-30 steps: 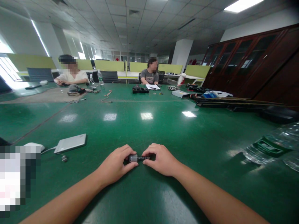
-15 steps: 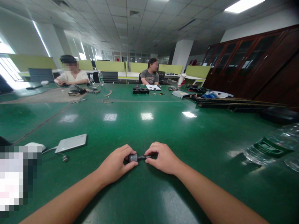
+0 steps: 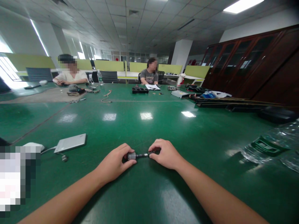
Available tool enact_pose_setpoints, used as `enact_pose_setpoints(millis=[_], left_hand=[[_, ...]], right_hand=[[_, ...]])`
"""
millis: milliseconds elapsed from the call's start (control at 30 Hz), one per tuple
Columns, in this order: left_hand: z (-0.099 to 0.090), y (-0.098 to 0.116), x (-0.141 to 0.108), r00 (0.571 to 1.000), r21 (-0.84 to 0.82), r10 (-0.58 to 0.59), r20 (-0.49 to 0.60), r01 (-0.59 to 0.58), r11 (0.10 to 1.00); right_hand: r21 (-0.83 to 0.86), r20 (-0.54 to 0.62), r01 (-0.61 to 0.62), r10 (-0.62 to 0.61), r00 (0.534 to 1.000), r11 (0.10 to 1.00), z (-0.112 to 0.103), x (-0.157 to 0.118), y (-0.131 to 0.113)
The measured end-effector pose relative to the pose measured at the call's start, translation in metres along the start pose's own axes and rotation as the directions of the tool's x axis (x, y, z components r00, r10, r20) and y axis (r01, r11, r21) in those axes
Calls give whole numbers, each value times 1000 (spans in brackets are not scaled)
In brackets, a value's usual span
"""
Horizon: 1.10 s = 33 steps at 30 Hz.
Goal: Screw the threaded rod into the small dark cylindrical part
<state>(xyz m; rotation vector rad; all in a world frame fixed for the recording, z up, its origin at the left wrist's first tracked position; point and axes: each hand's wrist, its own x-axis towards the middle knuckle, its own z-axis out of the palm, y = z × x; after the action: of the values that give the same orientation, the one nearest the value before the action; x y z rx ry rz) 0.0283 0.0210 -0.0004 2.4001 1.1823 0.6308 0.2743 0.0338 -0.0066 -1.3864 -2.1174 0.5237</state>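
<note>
Near the middle of the green table [image 3: 130,127], my left hand [image 3: 116,161] is closed on a grey metal cylinder [image 3: 132,156]. A thin dark shaft with a shiny end [image 3: 143,155] sticks out of the cylinder to the right. My right hand [image 3: 164,154] pinches a small dark coiled piece, like a spring [image 3: 151,152], just beyond the shaft's tip. A narrow gap seems to separate the two parts.
A silver flat box [image 3: 71,143] with a cable lies at left. Large clear bottles [image 3: 268,146] lie at right. Across the table are a black tray [image 3: 140,90], black rails [image 3: 215,102], a power tool [image 3: 74,89] and two seated people.
My right hand has moved right and slightly up, away from the cylinder. More of the shaft now shows, and the coiled piece is off its tip. My left hand has shifted slightly.
</note>
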Motion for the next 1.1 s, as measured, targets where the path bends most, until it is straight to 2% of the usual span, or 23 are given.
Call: enact_pose_setpoints(millis=[233, 467, 667, 867, 967, 1100], left_hand=[[-1, 0, -2, 1000, -4, 4, -1, -4, 1000], [0, -1, -2, 1000, -26, 30, 4, -30, 999], [-1, -2, -2, 997, -56, 73, -4, -73, 996], [0, -3, -3, 999, -11, 38, -10, -38, 999], [0, -4, -3, 999, 27, 46, -26, -45, 999], [0, -7, -3, 995, 156, 89, -34, -83, 984]], right_hand=[[12, 39, 58, -59, 997, 998, 3, -1, -6], [134, 66, 176, -186, 980, 975, 19, -3, -14], [121, 78, 163, -173, 982, 979, 22, -3, -17], [117, 70, 165, -174, 982, 979, 22, -2, -17], [127, 57, 162, -171, 984, 979, 22, -1, -19], [144, 52, 148, -157, 986, 978, 23, 2, -20]])
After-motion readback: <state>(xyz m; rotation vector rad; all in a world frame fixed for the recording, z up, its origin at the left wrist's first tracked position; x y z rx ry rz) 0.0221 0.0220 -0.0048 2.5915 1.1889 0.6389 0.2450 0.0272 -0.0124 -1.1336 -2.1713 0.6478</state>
